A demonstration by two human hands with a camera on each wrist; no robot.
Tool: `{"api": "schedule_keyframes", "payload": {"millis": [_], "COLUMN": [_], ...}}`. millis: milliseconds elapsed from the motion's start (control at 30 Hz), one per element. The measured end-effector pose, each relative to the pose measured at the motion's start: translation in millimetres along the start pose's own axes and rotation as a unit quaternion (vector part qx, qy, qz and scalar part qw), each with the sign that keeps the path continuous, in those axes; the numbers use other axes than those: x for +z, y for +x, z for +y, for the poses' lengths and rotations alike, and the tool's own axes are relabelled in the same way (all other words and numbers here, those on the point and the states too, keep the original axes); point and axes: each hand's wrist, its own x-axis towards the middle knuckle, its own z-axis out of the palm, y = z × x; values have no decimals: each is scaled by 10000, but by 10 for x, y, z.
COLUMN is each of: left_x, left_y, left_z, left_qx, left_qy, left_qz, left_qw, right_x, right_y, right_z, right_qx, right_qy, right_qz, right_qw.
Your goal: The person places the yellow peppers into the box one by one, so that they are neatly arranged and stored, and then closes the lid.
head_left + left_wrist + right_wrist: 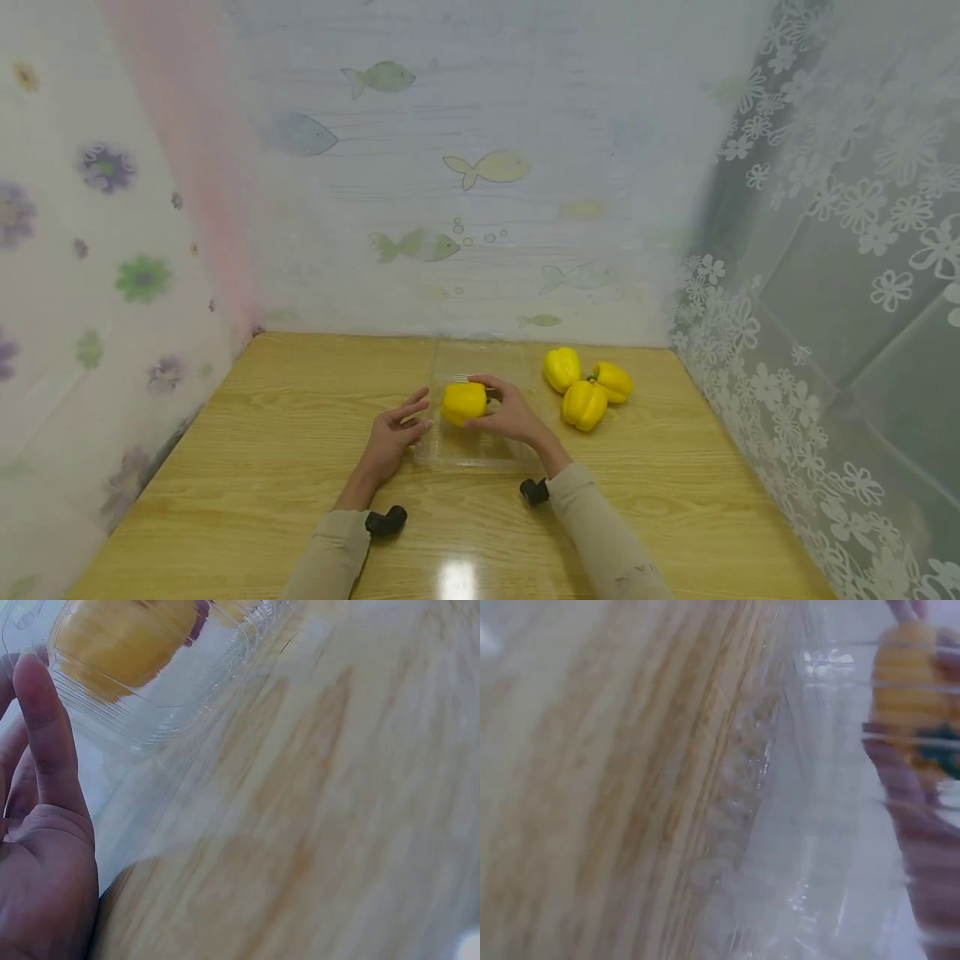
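Head view, reading from the left of the frame: the left hand (393, 437) lies just left of center with its fingers straight and spread, holding nothing, its tips at the near-left edge of a clear plastic clamshell tray (480, 454). In the left wrist view a straight finger (45, 735) sits beside the tray's ribbed wall (150, 720). Next comes the yellow pepper (463, 402), low over the tray's middle, with the right hand (510, 412) curled round its right side. Its long axis looks to run roughly left to right across the frame, and the dark green seen under the fingers in the right wrist view suggests the stem end faces right, toward the palm. To seat it well, I'd judge the left hand should steady the light tray while the pepper goes in level. Right of center, three more yellow peppers (585, 387) cluster on the wooden table (262, 433).
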Motion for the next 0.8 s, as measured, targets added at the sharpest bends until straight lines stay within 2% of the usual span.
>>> {"api": "schedule_keyframes", "payload": {"millis": [233, 567, 800], "left_x": [-5, 2, -1], "left_y": [-4, 2, 7], "left_z": [-24, -17, -4], "left_qx": [-142, -128, -108], "left_qy": [-43, -75, -61], "left_qz": [70, 179, 124], "left_qw": [9999, 9997, 9998], "right_x": [13, 49, 57], "right_y": [75, 112, 127], "right_z": [78, 106, 123], "right_qx": [30, 54, 146], "right_qy": [-179, -287, -549], "right_qz": [19, -237, -277], "right_qw": [9998, 9993, 9980]}}
